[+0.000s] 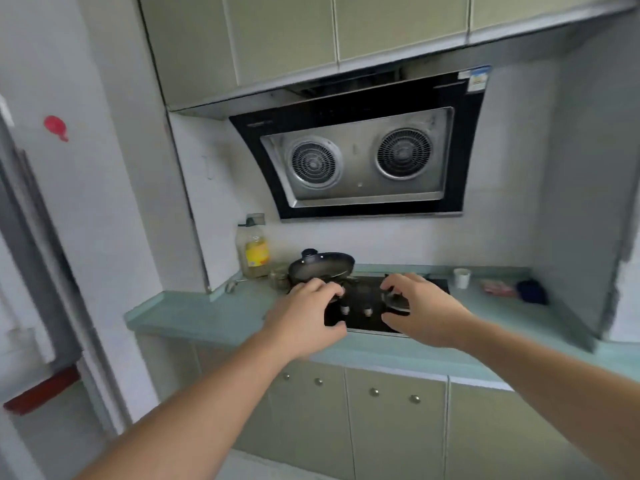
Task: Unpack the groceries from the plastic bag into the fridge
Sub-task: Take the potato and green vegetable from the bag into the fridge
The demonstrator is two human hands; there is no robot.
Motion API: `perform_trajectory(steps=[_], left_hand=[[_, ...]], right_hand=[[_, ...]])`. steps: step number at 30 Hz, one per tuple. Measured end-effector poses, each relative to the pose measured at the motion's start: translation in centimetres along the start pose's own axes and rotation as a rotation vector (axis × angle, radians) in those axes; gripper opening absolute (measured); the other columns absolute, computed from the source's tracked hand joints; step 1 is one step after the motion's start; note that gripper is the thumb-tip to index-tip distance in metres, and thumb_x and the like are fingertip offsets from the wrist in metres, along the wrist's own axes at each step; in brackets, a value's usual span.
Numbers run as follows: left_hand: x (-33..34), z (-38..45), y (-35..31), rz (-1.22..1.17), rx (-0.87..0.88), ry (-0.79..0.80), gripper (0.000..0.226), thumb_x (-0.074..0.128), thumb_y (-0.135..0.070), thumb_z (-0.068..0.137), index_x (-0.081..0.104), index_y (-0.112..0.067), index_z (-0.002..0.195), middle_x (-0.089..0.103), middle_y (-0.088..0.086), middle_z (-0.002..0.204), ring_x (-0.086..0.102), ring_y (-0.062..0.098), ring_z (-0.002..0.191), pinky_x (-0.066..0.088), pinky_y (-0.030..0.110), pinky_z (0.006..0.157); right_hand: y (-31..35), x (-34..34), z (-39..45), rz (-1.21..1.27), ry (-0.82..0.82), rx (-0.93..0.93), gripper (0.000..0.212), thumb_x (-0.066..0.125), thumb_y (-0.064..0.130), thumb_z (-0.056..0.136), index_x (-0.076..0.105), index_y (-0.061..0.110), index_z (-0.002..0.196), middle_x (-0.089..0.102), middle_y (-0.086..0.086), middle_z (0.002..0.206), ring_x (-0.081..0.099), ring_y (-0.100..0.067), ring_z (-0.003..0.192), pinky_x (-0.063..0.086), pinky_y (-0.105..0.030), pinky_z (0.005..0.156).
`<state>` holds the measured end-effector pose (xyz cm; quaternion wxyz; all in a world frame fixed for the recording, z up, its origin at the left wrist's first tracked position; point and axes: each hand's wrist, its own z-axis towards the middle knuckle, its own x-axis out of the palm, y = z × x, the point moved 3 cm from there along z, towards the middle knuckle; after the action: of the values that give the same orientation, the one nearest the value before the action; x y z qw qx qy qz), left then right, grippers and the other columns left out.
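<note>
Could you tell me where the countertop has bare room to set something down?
Bare countertop lies left of the stove, in front of the oil bottle, and between the stove and the white cup. Crowded: the frying pan area and the far right corner.

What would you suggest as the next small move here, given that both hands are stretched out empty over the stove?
Probably turn away to look for the bag: the left hand and right hand hold nothing, and only a pan, oil bottle and cup show on the counter.
</note>
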<state>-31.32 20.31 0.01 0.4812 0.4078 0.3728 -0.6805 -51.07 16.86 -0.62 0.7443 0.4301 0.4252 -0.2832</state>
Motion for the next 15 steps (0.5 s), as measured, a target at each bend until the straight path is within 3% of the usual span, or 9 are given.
perform_trajectory(steps=[5,11,15], left_hand=[[5.7,8.3,-6.8,-0.149,0.248,0.057,0.048,0.054,-0.049,0.083,0.044,-0.037,0.128,0.047,-0.016,0.130,0.045,0.012,0.118,0.045,0.035,0.089],[11.7,14.6,-16.4,-0.338,0.483,0.165,0.051,0.053,-0.051,0.083,0.041,-0.039,0.131,0.040,-0.018,0.139,0.047,0.012,0.119,0.045,0.032,0.086],[14.4,15.6,-23.8,-0.418,0.622,0.254,0.049,0.053,-0.050,0.084,0.041,-0.038,0.130,0.041,-0.017,0.134,0.046,0.011,0.113,0.044,0.032,0.082]], right_hand=[[-8.5,-3.9,-3.5,-0.089,-0.113,0.283,0.057,0.062,0.040,0.086,0.040,0.032,0.138,0.045,0.008,0.137,0.054,-0.015,0.114,0.046,-0.029,0.095],[-15.4,-8.1,-10.8,-0.214,-0.209,0.634,0.051,0.060,0.043,0.085,0.042,0.033,0.132,0.048,0.007,0.125,0.057,-0.017,0.105,0.049,-0.034,0.089],[-18.5,-10.6,-16.3,-0.255,-0.281,0.815,0.049,0.061,0.043,0.082,0.044,0.036,0.127,0.049,0.009,0.125,0.057,-0.014,0.105,0.051,-0.037,0.088]])
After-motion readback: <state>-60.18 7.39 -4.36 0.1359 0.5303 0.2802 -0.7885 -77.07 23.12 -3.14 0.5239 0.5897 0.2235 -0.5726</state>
